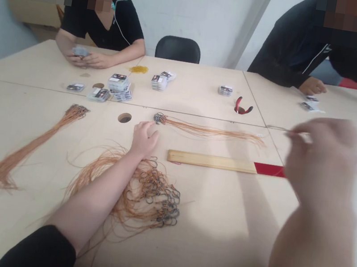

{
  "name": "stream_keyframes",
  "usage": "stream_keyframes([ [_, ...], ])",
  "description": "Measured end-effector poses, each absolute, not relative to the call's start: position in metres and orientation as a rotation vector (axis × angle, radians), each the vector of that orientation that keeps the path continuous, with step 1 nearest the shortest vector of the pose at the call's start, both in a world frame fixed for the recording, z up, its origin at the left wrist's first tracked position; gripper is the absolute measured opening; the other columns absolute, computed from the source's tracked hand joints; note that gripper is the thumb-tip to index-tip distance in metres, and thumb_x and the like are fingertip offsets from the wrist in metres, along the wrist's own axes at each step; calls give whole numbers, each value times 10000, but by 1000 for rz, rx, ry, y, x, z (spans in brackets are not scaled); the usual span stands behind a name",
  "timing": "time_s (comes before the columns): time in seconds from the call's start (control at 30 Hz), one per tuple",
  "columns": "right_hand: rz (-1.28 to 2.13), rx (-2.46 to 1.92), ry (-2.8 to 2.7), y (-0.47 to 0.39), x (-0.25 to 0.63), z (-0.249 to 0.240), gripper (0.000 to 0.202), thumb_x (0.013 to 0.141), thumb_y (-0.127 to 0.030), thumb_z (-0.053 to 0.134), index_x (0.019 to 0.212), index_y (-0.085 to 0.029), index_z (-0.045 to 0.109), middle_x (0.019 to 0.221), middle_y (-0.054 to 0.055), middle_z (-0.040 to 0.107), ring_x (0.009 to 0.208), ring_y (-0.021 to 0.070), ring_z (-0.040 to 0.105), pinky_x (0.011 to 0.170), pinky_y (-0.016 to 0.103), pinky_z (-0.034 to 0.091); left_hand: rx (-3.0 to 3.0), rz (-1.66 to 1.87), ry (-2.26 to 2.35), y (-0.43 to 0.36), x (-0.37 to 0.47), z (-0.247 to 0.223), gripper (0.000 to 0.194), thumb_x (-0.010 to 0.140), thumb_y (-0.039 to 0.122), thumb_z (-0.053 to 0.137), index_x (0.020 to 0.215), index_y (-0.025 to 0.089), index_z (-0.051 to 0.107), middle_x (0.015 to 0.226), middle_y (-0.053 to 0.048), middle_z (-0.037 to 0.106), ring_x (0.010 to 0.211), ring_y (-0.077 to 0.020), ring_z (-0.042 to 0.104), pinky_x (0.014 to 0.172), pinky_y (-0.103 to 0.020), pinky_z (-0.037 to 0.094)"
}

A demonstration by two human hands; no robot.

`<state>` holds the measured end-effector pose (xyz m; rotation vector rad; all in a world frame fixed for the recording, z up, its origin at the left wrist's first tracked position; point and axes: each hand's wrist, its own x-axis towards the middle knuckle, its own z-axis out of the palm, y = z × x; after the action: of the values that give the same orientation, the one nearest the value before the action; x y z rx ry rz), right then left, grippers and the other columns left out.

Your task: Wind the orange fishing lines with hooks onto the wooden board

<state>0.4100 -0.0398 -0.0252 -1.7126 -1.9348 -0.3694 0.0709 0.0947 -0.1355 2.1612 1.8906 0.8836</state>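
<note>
Where the left grip (144, 139) reaches, hooks (158, 118) lie near

The feed gave me only a motion-smeared bare right hand (323, 161) at right; I couldn't identify the thin pale strand (277, 128) it pinched. It hid one end of the flat tan-and-red board (214, 162). At lower centre, the bare left forearm (105, 189) covered some tangled orange lines with dark metal hooks (153, 183). Labels on the small clear plastic boxes (118, 81), upper left, were unreadable.
</note>
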Motion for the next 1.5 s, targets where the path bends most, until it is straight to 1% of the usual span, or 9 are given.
stream_keyframes([
  [0.07, -380, -1535, -1987, -16, 369, -36, 223, 885, -162, 351, 869, -217, 567, 1051, 99, 520, 1043, 240, 447, 892, 401, 389, 2229, 1019, 1757, 92, 72, -132, 339, 811, 289, 444, 1102, 167, 566, 1117, -86, 554, 1106, -208, 451, 994, -349, 349],
  [0.13, -246, -1425, -2261, 0, 334, -54, 198, 885, -153, 392, 872, -224, 576, 1044, 65, 534, 1017, 217, 455, 833, 354, 416, 2325, 1082, 1565, 87, 75, -127, 317, 815, 302, 456, 1077, 178, 584, 1108, -81, 556, 1098, -203, 455, 978, -356, 364],
  [0.27, -208, -1209, -2516, 9, 295, -99, 180, 888, -131, 417, 947, -189, 577, 1059, 78, 544, 1044, 212, 429, 864, 347, 389, 2471, 1006, 1082, 76, 83, -121, 268, 817, 333, 476, 996, 198, 621, 1009, -70, 617, 999, -196, 517, 933, -383, 390],
  [0.43, -228, -1196, -2420, 9, 280, -129, 226, 904, -139, 383, 1022, -171, 574, 1098, 108, 524, 1101, 219, 401, 885, 346, 374, 2514, 863, 727, 70, 89, -119, 193, 791, 315, 509, 874, 193, 634, 824, -64, 656, 811, -187, 554, 808, -383, 434],
  [0.7, -236, -1198, -2310, 18, 274, -134, 239, 922, -166, 347, 1000, -165, 572, 1090, 107, 514, 1087, 211, 396, 916, 339, 363, 2566, 868, 633, 74, 96, -121, 107, 786, 249, 521, 755, 183, 599, 723, -44, 614, 756, -166, 534, 776, -344, 446],
  [1.03, -175, -1175, -2167, 14, 276, -136, 193, 918, -172, 357, 964, -167, 545, 1100, 109, 502, 1098, 212, 400, 938, 351, 365, 2656, 843, 638, 71, 96, -119, 255, 815, 247, 471, 568, 188, 454, 582, -25, 500, 653, -161, 473, 667, -317, 422],
  [1.27, 238, -1201, -1698, 15, 265, -148, 416, 895, -291, 444, 1289, -203, 342, 1145, 111, 520, 1020, 206, 493, 851, 382, 450, 2625, 1022, 652, 73, 95, -120, 217, 842, 225, 465, 644, 166, 529, 618, -34, 517, 674, -153, 475, 678, -308, 414],
  [1.4, 259, -1107, -1717, 22, 267, -153, 229, 891, -278, 459, 1094, -223, 549, 1018, 74, 588, 959, 192, 529, 841, 369, 457, 2646, 1041, 587, 73, 96, -119, 184, 844, 211, 475, 689, 157, 559, 653, -42, 558, 693, -150, 483, 699, -307, 413],
  [1.5, 227, -977, -1770, 25, 271, -152, 152, 884, -253, 475, 947, -216, 609, 935, 61, 605, 900, 172, 543, 814, 339, 464, 2664, 1039, 549, 74, 97, -119, 156, 843, 206, 485, 725, 155, 574, 692, -50, 592, 718, -151, 491, 724, -307, 415],
])
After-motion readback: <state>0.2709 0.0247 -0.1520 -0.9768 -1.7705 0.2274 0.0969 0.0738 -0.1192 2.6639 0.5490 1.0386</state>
